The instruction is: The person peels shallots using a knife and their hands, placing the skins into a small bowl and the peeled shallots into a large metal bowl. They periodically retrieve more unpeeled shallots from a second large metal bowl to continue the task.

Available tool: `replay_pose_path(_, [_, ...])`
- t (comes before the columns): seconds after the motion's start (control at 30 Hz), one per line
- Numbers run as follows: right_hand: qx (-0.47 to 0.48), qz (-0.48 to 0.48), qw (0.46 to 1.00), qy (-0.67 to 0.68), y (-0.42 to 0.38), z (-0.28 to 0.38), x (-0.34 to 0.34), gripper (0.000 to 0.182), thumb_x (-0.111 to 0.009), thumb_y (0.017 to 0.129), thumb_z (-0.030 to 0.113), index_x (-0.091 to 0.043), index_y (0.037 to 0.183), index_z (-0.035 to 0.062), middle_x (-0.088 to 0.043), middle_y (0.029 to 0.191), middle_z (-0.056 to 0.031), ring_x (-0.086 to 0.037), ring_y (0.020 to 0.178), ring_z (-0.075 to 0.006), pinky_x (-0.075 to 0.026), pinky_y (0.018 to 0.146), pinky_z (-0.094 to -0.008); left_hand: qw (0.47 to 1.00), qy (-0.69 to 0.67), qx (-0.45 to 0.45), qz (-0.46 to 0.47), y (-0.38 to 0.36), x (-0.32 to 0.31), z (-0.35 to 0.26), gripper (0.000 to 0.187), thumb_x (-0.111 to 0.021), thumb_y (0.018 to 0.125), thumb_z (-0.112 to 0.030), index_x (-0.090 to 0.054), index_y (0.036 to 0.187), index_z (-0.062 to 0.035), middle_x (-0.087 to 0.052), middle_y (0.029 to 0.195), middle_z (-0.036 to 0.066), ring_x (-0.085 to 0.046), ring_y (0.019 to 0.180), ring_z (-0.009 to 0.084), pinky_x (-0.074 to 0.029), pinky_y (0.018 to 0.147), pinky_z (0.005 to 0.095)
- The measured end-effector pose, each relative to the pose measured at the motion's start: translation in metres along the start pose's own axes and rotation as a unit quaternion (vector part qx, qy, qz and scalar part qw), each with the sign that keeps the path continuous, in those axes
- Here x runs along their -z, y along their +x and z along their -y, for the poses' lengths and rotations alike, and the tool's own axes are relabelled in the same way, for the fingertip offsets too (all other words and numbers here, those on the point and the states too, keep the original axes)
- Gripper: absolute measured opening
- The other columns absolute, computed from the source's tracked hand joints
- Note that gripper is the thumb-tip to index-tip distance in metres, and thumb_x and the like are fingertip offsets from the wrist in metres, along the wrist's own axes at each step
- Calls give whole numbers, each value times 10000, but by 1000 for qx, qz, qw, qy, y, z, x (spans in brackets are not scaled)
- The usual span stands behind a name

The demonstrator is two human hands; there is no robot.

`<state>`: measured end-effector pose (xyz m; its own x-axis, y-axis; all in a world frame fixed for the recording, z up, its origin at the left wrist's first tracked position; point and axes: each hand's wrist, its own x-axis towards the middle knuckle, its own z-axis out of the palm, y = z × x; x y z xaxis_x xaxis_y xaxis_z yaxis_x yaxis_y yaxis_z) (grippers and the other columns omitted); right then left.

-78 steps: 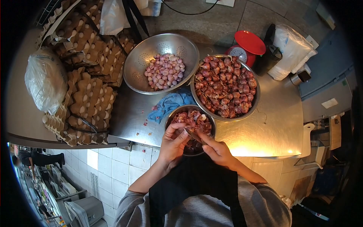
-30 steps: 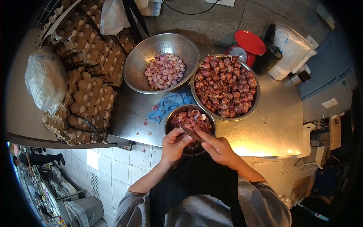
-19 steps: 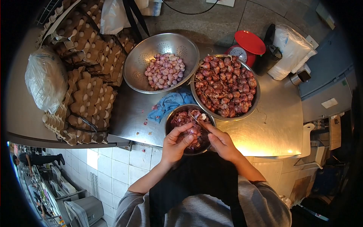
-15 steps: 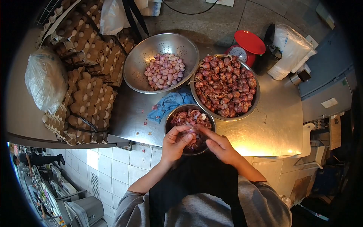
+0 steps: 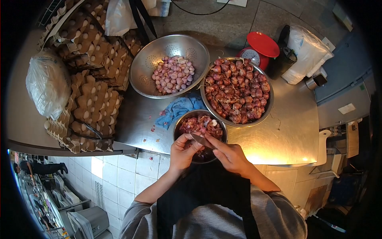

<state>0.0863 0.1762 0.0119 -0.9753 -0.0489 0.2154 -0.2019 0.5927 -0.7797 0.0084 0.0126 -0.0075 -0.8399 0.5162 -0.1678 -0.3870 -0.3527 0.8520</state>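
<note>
My right hand is closed round a small knife, its blade slanting up and left toward my left fingers. My left hand is closed in a pinch, apparently on a shallot mostly hidden by the fingers and blade. Both hands are over the near side of a small metal bowl of reddish shallot skins. Behind it to the right stands a wide bowl heaped with unpeeled shallots. Peeled pinkish shallots lie in a metal colander at the back left.
A blue cloth lies beside the small bowl on the steel table. Stacked egg trays and a plastic bag crowd the left. At the back right are a red scale and a white bag.
The knife blade has turned and now shows broadside between my hands, covering the pale piece seen at my left fingertips before. My right fingers have shifted slightly; bowls and colander are unmoved.
</note>
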Motion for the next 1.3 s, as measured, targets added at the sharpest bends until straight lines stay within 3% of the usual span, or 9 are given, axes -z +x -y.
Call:
replay_pose_path(0.3, [-31,14,997,63,-1,0,-1,427,-452,877,213,-368,1291,157,-565,1078,-143,-598,822,-344,-490,709,-347,1000,-4,-9,-4,-1,-3,-1,214,-601,777,20,-560,985,-4,-607,911,60,-580,809,107,-499,725,237])
replay_pose_path(0.53, [-113,47,952,279,0,5,2,390,-436,895,187,-391,1268,83,-471,1233,-132,-478,1119,-273,-364,919,-296,1000,-16,-5,-14,-2,-7,-5,205,-608,774,18,-566,973,-6,-612,901,66,-582,798,107,-495,731,235])
replay_pose_path(0.6, [-66,31,961,266,0,2,-3,386,-435,895,179,-395,1263,68,-441,1265,-130,-460,1141,-265,-350,933,-297,1000,-18,-15,-14,-1,-6,-3,202,-610,772,18,-566,969,-6,-613,901,68,-583,800,108,-494,732,234])
replay_pose_path(0.8, [-104,60,975,187,-2,0,1,398,-448,890,173,-383,1271,74,-465,1241,-132,-486,1114,-260,-370,905,-291,1000,-2,-14,-8,-1,-3,-2,202,-613,767,23,-566,961,-4,-615,905,65,-584,815,112,-490,733,231])
replay_pose_path(1.0, [-60,21,974,216,-1,1,-3,393,-450,889,177,-394,1265,75,-498,1202,-132,-530,1056,-259,-397,873,-296,1000,4,-9,-19,-2,-4,-3,208,-619,762,26,-565,961,5,-616,910,76,-586,826,118,-487,743,233])
replay_pose_path(1.1, [-111,55,969,213,-1,6,3,390,-444,893,172,-393,1267,76,-494,1208,-118,-505,1085,-230,-371,900,-288,1000,2,-18,-9,-2,-3,-2,204,-618,763,27,-568,959,10,-613,923,82,-585,839,121,-483,756,232])
replay_pose_path(1.3, [-152,58,930,329,-1,6,3,382,-437,899,171,-394,1262,61,-489,1210,-113,-473,1109,-208,-339,928,-278,1000,5,-15,-21,-2,-6,-5,201,-619,761,29,-580,958,8,-611,936,86,-584,850,119,-482,769,232])
